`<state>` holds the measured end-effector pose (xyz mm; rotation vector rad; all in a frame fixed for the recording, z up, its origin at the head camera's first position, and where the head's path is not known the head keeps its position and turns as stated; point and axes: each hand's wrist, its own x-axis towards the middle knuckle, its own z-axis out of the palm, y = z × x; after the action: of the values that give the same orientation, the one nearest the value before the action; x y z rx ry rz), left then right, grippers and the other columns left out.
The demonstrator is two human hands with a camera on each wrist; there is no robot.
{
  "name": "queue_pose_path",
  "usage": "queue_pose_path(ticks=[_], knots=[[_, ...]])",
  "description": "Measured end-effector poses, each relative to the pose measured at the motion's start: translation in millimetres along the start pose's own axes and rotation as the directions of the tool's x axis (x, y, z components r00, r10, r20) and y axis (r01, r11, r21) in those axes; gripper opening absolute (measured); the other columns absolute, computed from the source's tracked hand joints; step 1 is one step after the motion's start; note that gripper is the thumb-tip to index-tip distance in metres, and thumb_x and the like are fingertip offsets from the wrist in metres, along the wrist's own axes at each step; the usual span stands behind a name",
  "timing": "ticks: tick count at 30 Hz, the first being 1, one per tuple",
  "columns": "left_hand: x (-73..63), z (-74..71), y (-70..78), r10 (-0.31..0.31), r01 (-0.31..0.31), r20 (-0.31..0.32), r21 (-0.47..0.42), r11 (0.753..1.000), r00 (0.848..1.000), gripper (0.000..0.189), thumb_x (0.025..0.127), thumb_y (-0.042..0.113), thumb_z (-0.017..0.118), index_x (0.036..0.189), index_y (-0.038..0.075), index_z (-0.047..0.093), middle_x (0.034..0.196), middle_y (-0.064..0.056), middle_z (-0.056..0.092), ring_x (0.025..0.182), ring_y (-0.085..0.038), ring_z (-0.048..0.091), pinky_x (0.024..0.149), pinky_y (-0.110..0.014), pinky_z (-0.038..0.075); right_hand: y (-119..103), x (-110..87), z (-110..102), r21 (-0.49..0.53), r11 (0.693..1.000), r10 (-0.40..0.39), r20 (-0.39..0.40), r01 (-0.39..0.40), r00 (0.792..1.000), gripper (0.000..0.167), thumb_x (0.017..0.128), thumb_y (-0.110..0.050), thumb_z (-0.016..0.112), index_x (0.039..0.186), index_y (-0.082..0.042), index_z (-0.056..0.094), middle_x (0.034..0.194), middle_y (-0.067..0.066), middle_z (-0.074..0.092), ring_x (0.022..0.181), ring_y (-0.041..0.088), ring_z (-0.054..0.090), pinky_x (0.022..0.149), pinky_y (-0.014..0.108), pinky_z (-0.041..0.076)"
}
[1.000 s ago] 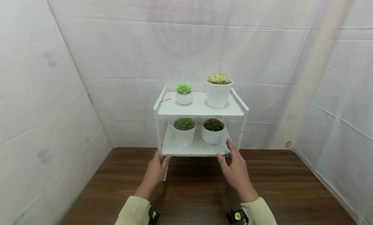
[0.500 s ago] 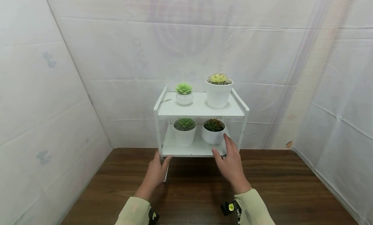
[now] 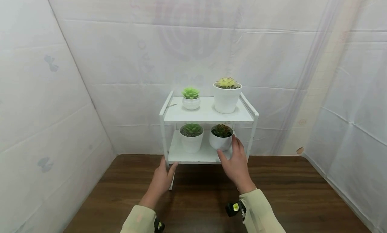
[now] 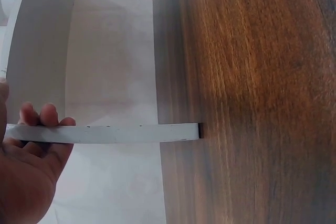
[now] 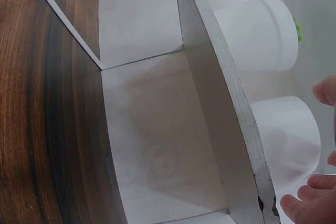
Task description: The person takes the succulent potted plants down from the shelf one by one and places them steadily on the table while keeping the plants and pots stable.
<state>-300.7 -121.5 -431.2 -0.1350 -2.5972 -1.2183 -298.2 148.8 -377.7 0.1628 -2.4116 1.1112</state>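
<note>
A white two-tier shelf point(image 3: 196, 157) holds several potted succulents. My left hand point(image 3: 160, 180) grips its left front leg point(image 4: 126, 133); in the left wrist view the fingers curl round that leg. On the lower tier, the white pot with a dark reddish-green succulent point(image 3: 221, 143) stands at the right. My right hand point(image 3: 237, 166) reaches in there, fingers spread at the pot's right side and thumb before its front. In the right wrist view the thumb is apart from the pot point(image 5: 286, 140); whether the other fingertips touch it, I cannot tell.
Left of that pot stands a white pot with a green succulent point(image 3: 191, 144). The upper tier bears a small round pot point(image 3: 191, 103) and a taller pot with a yellowish succulent point(image 3: 226, 100). The shelf stands on a dark wooden table point(image 3: 287, 192), before a white sheet wall point(image 3: 121, 102).
My right hand has moved left and farther in over the lower tier, up to the reddish-green succulent's pot. The left hand keeps its hold on the shelf leg.
</note>
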Motion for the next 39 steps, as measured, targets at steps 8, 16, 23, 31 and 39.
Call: queue_pose_path(ticks=[8,16,23,31,39], knots=[[-0.7,-3.6,0.2,0.022,-0.022,-0.015,0.004,1.000,1.000,0.067,0.100,0.044,0.047,0.150,0.006,0.023,0.139,-0.028,0.051,0.124,-0.040,0.054,0.098,-0.056,0.046,-1.7,12.4,3.8,0.053,0.997,0.048,0.016,-0.049,0.999,0.089,0.093,-0.045,0.061,0.155,-0.005,0.013,0.158,0.023,0.019,0.140,0.043,0.031,0.108,0.060,0.035],[2.3,-3.0,-0.4,0.009,-0.009,0.016,-0.010,1.000,1.000,0.072,0.100,0.049,0.045,0.151,0.007,0.018,0.146,-0.026,0.044,0.131,-0.040,0.048,0.104,-0.056,0.041,-1.7,23.1,3.6,0.041,0.994,0.101,0.016,-0.101,0.995,0.095,0.090,-0.049,0.063,0.155,-0.002,0.010,0.157,0.026,0.021,0.142,0.043,0.029,0.110,0.058,0.033],[2.1,0.1,-2.4,-0.014,0.014,0.032,-0.014,1.000,0.999,0.072,0.100,0.048,0.045,0.150,0.005,0.018,0.144,-0.028,0.044,0.129,-0.040,0.049,0.102,-0.057,0.042,1.1,30.7,6.4,0.056,0.992,0.117,0.000,-0.117,0.993,0.102,0.086,-0.052,0.067,0.154,0.001,0.012,0.156,0.026,0.025,0.141,0.041,0.032,0.110,0.056,0.035],[1.1,1.6,-1.7,0.005,-0.004,0.021,-0.014,1.000,1.000,0.071,0.100,0.047,0.047,0.148,0.002,0.021,0.142,-0.030,0.046,0.128,-0.041,0.050,0.102,-0.057,0.043,0.9,39.3,6.0,0.109,0.979,0.169,0.020,-0.170,0.985,0.111,0.082,-0.055,0.070,0.154,0.001,0.007,0.157,0.026,0.022,0.142,0.040,0.031,0.111,0.055,0.035],[1.1,2.0,-2.9,0.032,-0.032,-0.003,0.007,0.999,0.999,0.070,0.100,0.046,0.047,0.148,0.002,0.023,0.137,-0.031,0.050,0.124,-0.040,0.054,0.099,-0.056,0.045,1.3,47.0,8.8,0.127,0.975,0.182,0.029,-0.184,0.983,0.117,0.079,-0.055,0.074,0.154,0.000,0.004,0.157,0.024,0.023,0.142,0.038,0.031,0.111,0.053,0.034]])
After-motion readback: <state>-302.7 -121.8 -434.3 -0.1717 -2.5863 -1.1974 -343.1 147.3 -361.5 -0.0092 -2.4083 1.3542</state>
